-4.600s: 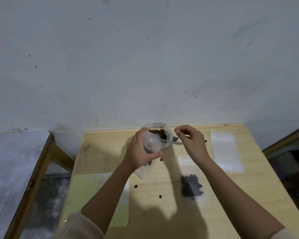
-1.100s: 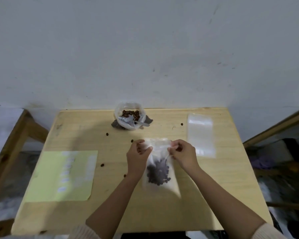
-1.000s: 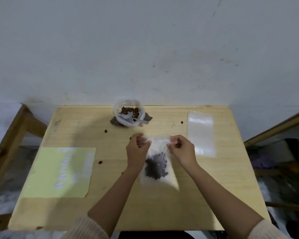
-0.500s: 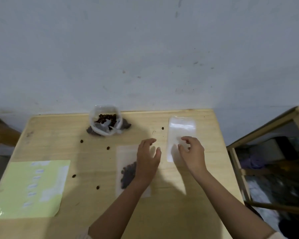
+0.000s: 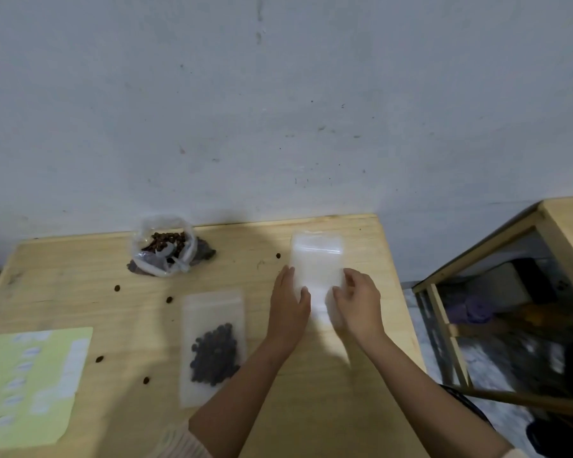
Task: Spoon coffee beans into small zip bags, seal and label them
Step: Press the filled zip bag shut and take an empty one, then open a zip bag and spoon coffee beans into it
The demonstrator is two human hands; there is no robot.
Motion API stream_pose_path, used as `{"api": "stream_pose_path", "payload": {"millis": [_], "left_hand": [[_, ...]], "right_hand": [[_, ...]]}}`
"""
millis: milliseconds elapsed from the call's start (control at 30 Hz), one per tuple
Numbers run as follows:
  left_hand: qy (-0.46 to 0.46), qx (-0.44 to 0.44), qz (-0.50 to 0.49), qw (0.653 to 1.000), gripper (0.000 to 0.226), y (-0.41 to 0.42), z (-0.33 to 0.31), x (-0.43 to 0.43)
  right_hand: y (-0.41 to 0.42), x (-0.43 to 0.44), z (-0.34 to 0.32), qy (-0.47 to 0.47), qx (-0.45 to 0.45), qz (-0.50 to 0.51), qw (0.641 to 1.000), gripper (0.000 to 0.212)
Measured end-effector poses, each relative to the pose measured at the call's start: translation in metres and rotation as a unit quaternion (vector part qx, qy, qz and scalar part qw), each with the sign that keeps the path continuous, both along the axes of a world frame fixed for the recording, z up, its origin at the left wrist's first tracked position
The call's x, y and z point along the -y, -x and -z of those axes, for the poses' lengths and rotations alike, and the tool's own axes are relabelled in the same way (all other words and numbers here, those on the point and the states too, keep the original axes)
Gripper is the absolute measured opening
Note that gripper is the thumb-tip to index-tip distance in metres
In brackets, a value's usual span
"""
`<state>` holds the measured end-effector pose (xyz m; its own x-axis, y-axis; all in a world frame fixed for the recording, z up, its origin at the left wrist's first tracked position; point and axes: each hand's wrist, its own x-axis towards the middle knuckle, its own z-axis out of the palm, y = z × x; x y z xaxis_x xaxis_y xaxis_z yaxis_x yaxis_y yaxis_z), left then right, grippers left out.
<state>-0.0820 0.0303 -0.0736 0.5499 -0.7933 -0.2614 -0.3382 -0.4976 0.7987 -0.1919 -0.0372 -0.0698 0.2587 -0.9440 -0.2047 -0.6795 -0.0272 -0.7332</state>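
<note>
Looking from the near edge of a pale wooden table (image 5: 80, 276), I see two bare forearms reach up from the bottom of the frame. At lower left lies a yellow-green label sheet (image 5: 30, 381) with small white stickers, too blurred to read. Just left of the forearms, in the lower middle, a small clear zip bag of coffee beans (image 5: 212, 342) lies flat with nothing touching it. A second ago both hands pinched its top edge; now they have let it go and moved right. A few loose beans (image 5: 99, 359) are scattered on the wood to its left.

Further up, right of centre, both hands flank an empty zip bag (image 5: 316, 259) lying flat.

- The left hand (image 5: 288, 312) is flat, with fingers straight along the bag's left edge and the thumb resting on the plastic.
- The right hand (image 5: 359, 305) has bent fingers at the bag's lower right edge. I cannot tell whether it has hold of the bag yet.

Beyond, at upper left of the table against the grey wall, stands a clear tub of beans (image 5: 162, 249).

I judge the first bag filled and probably sealed, though the seal itself is too faint to see. It carries no label that I can make out. The hands seem to be taking up the next bag for filling.
</note>
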Motion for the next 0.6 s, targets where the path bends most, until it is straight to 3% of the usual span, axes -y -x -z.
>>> {"api": "stream_pose_path", "payload": {"millis": [200, 367, 600], "left_hand": [[0.099, 0.021, -0.031, 0.994, 0.043, 0.006, -0.007, -0.001], [0.195, -0.005, -0.039, 0.98, 0.057, 0.003, -0.026, 0.002], [0.222, -0.102, -0.06, 0.968, 0.053, -0.053, -0.085, -0.007]], "right_hand": [[0.004, 0.014, -0.007, -0.043, 0.049, 0.089, 0.994, 0.034], [-0.002, 0.018, -0.037, -0.015, 0.152, 0.13, 0.98, 0.021], [-0.045, 0.006, -0.09, 0.019, 0.232, 0.037, 0.972, 0.038]]}}
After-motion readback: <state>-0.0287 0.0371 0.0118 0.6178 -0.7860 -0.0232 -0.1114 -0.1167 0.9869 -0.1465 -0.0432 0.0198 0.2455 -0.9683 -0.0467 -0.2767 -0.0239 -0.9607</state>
